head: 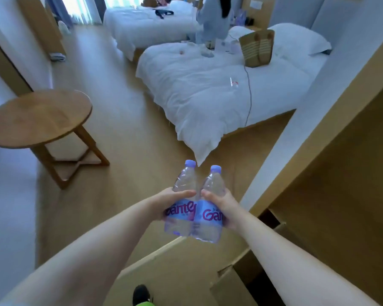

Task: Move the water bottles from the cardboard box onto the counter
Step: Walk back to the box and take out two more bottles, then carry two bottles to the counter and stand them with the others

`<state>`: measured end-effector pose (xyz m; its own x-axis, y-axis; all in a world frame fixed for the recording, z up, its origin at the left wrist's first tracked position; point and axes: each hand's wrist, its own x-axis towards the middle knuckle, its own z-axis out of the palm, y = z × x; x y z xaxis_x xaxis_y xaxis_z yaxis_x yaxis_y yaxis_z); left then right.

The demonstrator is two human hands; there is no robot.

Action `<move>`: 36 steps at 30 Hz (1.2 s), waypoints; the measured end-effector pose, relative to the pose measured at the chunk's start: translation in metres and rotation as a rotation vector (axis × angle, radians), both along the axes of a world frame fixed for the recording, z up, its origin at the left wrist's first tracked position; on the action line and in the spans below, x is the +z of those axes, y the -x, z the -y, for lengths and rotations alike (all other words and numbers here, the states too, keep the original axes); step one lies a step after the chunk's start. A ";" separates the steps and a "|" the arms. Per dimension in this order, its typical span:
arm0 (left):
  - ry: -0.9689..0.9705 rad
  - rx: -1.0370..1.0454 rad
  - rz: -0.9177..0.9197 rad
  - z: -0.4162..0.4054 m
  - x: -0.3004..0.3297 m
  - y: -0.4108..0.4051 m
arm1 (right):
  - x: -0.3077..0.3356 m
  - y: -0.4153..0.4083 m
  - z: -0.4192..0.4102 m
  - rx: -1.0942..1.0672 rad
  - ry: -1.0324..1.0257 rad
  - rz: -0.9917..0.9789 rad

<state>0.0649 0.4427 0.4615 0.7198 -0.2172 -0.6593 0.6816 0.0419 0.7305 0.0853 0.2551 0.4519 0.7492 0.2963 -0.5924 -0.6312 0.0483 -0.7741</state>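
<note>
Head view — hands: the left hand (167, 203) grips one water bottle (181, 208) around its label; the right hand (224, 208) grips a second bottle (209, 214) the same way.
Bottles: held up at 6 o'clock, side by side and touching, caps tilted away — likely paired to carry two per trip.
Box: the cardboard box (234, 279) sits open at 5 o'clock, just below the bottles.
Counter: probably the wooden surface (332, 129) at 3 o'clock.
Elsewhere: a round table (38, 118) at 9 o'clock, a bed (208, 96) at 12.
</note>
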 end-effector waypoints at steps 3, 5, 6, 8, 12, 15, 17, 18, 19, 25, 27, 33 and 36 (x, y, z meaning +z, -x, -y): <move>-0.169 0.144 0.067 -0.060 0.009 -0.007 | 0.013 -0.015 -0.077 0.112 0.252 0.148; -0.365 0.263 0.095 -0.100 0.015 -0.018 | 0.020 -0.031 -0.126 0.208 0.428 0.260; -0.497 0.319 0.094 -0.120 0.018 -0.024 | 0.022 -0.040 -0.151 0.239 0.506 0.317; -0.732 0.410 0.091 -0.160 0.026 -0.035 | 0.027 -0.059 -0.197 0.243 0.621 0.416; -0.880 0.624 0.065 -0.229 0.033 -0.059 | 0.035 -0.093 -0.267 0.166 0.749 0.510; -0.942 0.740 0.018 -0.266 0.034 -0.085 | 0.036 -0.123 -0.308 0.108 0.797 0.548; -0.956 0.798 -0.002 -0.286 0.029 -0.108 | 0.033 -0.148 -0.332 0.076 0.814 0.587; -0.953 0.818 -0.017 -0.294 0.025 -0.121 | 0.030 -0.164 -0.343 0.066 0.821 0.614; -0.947 0.835 -0.036 -0.301 0.021 -0.136 | 0.028 -0.181 -0.353 0.061 0.827 0.639; -0.898 1.047 -0.086 -0.351 0.014 -0.264 | 0.020 -0.328 -0.426 0.183 0.816 0.770; -0.897 1.111 -0.078 -0.372 0.022 -0.316 | 0.028 -0.384 -0.451 0.228 0.795 0.811; -0.962 1.177 -0.018 -0.420 0.061 -0.447 | 0.059 -0.518 -0.514 0.325 0.738 0.875; -0.994 1.192 -0.028 -0.450 0.067 -0.499 | 0.064 -0.569 -0.548 0.332 0.708 0.863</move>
<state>0.5637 0.8924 0.5283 0.1373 0.9699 -0.2011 0.6213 0.0738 0.7801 0.6542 0.8033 0.5159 0.9320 0.3608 -0.0350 0.2182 -0.6353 -0.7408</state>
